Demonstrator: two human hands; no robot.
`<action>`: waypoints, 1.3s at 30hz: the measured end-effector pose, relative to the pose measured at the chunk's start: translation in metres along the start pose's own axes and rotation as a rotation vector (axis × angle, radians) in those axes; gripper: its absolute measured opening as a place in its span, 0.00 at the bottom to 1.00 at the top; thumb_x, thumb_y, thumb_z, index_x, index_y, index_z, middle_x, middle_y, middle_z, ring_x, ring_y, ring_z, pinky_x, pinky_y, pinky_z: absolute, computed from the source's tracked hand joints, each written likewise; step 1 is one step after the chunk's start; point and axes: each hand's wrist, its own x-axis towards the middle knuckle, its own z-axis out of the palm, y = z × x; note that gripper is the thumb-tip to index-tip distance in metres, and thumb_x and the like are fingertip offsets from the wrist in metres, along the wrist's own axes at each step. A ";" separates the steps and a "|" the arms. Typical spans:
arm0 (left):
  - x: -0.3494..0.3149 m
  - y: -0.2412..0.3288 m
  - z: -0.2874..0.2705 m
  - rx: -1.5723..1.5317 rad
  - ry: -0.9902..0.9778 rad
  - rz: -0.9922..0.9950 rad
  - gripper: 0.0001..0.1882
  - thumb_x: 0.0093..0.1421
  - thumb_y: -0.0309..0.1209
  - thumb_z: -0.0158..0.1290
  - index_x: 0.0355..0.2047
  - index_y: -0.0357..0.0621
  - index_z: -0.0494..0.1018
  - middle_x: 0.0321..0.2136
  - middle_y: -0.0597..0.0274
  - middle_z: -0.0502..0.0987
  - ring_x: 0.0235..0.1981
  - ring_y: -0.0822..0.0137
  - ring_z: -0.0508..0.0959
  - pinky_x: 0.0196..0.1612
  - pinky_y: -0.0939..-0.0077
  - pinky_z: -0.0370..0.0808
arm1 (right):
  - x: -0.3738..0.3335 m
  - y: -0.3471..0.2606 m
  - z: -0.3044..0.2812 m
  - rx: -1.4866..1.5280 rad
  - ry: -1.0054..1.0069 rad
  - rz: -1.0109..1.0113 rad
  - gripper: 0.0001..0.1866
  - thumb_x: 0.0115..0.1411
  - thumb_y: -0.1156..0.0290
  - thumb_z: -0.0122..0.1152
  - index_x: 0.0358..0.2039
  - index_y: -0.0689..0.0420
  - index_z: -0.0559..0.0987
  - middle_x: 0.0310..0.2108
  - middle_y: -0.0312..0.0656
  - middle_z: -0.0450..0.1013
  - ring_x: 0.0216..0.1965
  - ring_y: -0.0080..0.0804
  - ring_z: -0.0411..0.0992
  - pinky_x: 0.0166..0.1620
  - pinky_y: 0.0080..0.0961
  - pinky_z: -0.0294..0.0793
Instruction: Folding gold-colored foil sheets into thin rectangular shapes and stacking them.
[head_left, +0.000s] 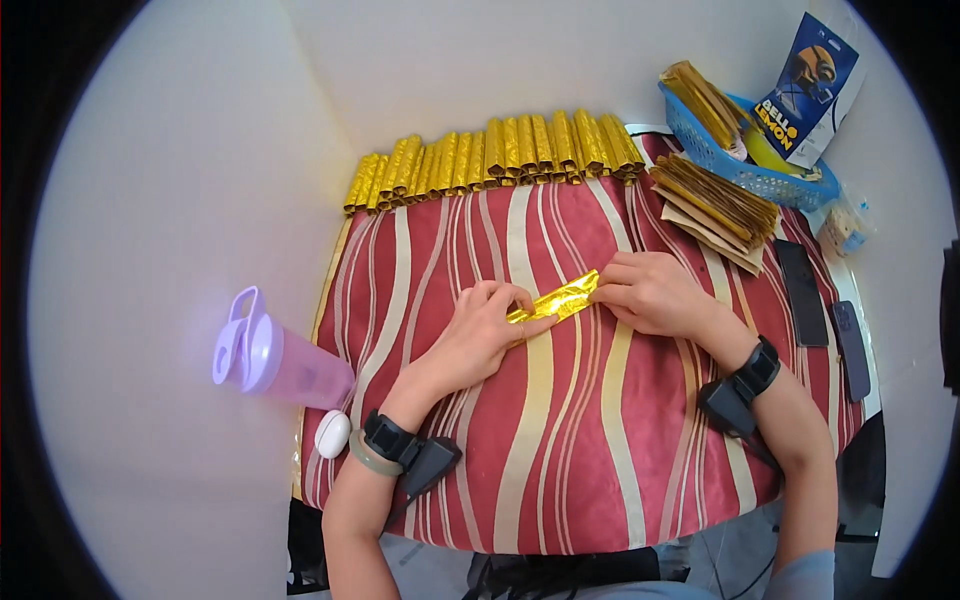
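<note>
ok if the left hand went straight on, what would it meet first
The gold foil piece, which the left hand touches; beyond it, the right hand looks next in line, though depth is uncertain.

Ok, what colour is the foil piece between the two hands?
The foil piece is shiny gold, seen best in the head view.
</note>
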 end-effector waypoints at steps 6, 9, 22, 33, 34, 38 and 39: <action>-0.001 0.001 0.001 0.028 -0.024 -0.010 0.29 0.54 0.17 0.50 0.52 0.63 0.76 0.47 0.60 0.69 0.51 0.56 0.64 0.57 0.64 0.60 | 0.000 -0.017 0.015 0.124 -0.114 0.054 0.22 0.56 0.66 0.58 0.50 0.62 0.74 0.52 0.46 0.71 0.57 0.40 0.66 0.58 0.35 0.66; -0.003 0.002 0.002 0.042 -0.007 -0.002 0.29 0.54 0.16 0.49 0.53 0.63 0.75 0.47 0.61 0.69 0.51 0.56 0.64 0.57 0.62 0.60 | -0.002 -0.021 0.013 0.200 -0.318 0.129 0.32 0.67 0.52 0.46 0.62 0.63 0.61 0.65 0.51 0.57 0.67 0.43 0.54 0.69 0.40 0.49; -0.006 0.009 -0.002 0.239 -0.070 -0.012 0.33 0.53 0.18 0.47 0.57 0.65 0.71 0.62 0.69 0.64 0.60 0.52 0.61 0.63 0.48 0.54 | -0.005 -0.019 0.013 0.209 -0.342 0.146 0.39 0.64 0.43 0.46 0.65 0.60 0.58 0.68 0.50 0.51 0.69 0.42 0.49 0.70 0.43 0.44; -0.011 0.012 -0.001 0.173 -0.139 -0.082 0.36 0.54 0.15 0.45 0.60 0.67 0.67 0.66 0.68 0.59 0.66 0.48 0.54 0.67 0.40 0.43 | -0.009 -0.016 0.014 0.198 -0.324 0.184 0.37 0.62 0.41 0.50 0.64 0.50 0.63 0.67 0.50 0.52 0.69 0.44 0.49 0.69 0.46 0.45; -0.014 0.012 -0.002 0.183 -0.149 -0.093 0.36 0.54 0.15 0.46 0.60 0.67 0.67 0.66 0.67 0.59 0.66 0.48 0.53 0.67 0.40 0.42 | -0.008 -0.016 0.014 0.169 -0.347 0.174 0.38 0.62 0.41 0.50 0.65 0.52 0.61 0.68 0.50 0.51 0.69 0.43 0.49 0.69 0.46 0.44; -0.023 0.013 -0.004 0.228 -0.185 -0.118 0.36 0.54 0.16 0.46 0.61 0.67 0.66 0.66 0.66 0.59 0.67 0.46 0.51 0.66 0.37 0.43 | -0.009 -0.016 0.013 0.202 -0.350 0.221 0.43 0.62 0.39 0.47 0.67 0.60 0.55 0.68 0.49 0.50 0.70 0.40 0.48 0.70 0.43 0.42; -0.027 0.013 -0.005 0.230 -0.182 -0.119 0.36 0.54 0.16 0.46 0.61 0.67 0.66 0.66 0.66 0.59 0.67 0.46 0.51 0.66 0.37 0.43 | -0.009 -0.017 0.012 0.199 -0.349 0.219 0.43 0.62 0.39 0.47 0.67 0.60 0.55 0.68 0.49 0.50 0.70 0.40 0.48 0.70 0.43 0.42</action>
